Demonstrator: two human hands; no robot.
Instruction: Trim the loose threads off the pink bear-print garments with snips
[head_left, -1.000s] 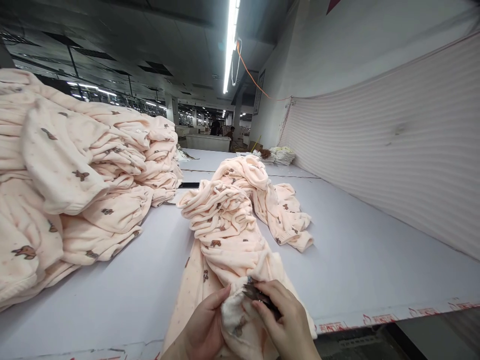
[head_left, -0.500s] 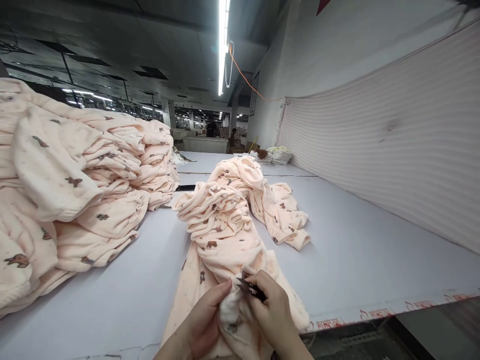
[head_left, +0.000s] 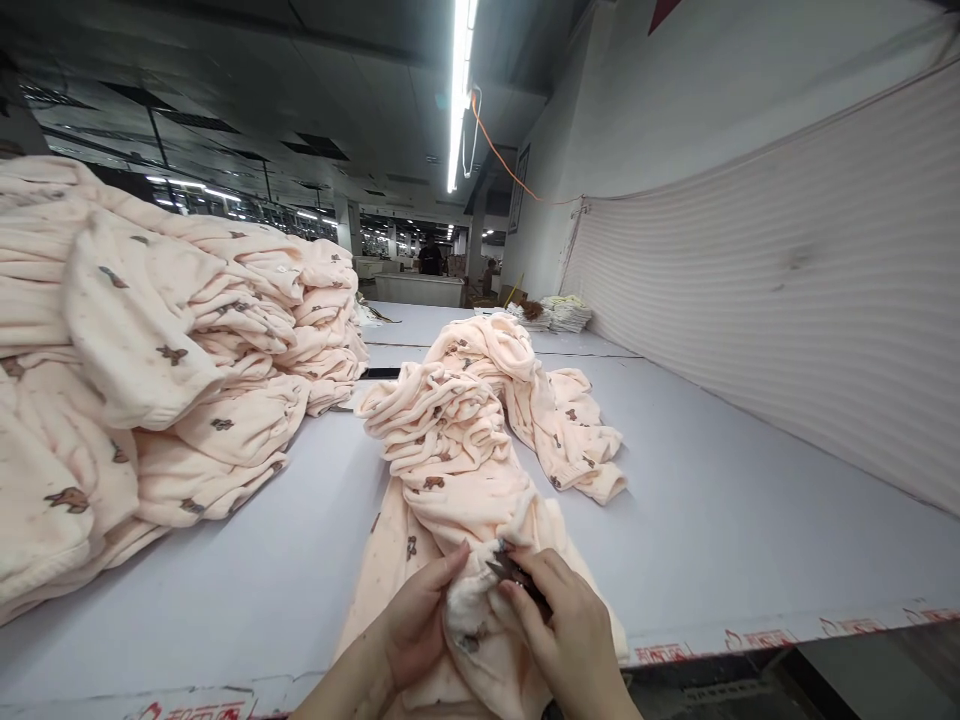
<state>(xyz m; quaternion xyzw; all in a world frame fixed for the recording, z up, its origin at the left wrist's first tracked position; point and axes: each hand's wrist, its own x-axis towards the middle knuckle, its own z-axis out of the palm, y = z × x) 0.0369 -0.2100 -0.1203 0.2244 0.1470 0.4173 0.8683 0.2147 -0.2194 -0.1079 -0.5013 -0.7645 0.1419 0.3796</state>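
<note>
A pale pink fleece garment [head_left: 457, 500] with small brown animal prints lies bunched along the table in front of me. Its near end is gathered between my hands, with a fluffy white patch showing. My left hand [head_left: 420, 620] grips that fabric, thumb on top. In my right hand [head_left: 562, 620] is a pair of dark thread snips [head_left: 517, 580], the pointed blades aimed left at the cloth close to my left thumb. The fingers partly hide the handles of the snips.
To the left rises a large heap of matching pink garments [head_left: 180, 350]. A dark flat object [head_left: 381, 373] lies beside it on the pale table [head_left: 735, 520]. Folded white cloths [head_left: 566, 313] sit at the far end. A striped fabric sheet [head_left: 787, 270] hangs along the right wall.
The view has shifted slightly to the left. My right hand's fingers have shifted around the snips, whose blades remain by the fabric. My left hand keeps its hold.
</note>
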